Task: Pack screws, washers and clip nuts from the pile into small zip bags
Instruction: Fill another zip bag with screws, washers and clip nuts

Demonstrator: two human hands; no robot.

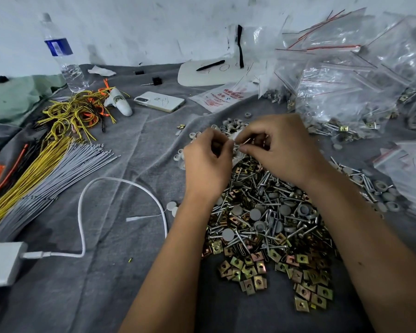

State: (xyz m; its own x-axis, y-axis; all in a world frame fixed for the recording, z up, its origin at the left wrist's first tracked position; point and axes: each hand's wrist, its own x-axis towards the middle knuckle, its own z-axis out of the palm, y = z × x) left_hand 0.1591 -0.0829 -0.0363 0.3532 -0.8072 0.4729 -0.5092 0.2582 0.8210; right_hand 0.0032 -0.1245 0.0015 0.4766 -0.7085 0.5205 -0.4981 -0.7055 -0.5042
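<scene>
While filled bags [351,75] crowd the blanket's far right corner, my left hand [205,162] and right hand [279,147] pinch one small zip bag [235,138], feeding screws, the pile [269,222] still large.

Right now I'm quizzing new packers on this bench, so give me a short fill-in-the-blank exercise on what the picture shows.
1. Both hands meet above the far end of the ____ of hardware.
2. The phone lies face ____ on the cloth.
3. The water bottle stands at the far ____ of the table.
4. The white cable plugs into a ____ box at the near left edge.

Missing words: pile; down; left; white
</scene>
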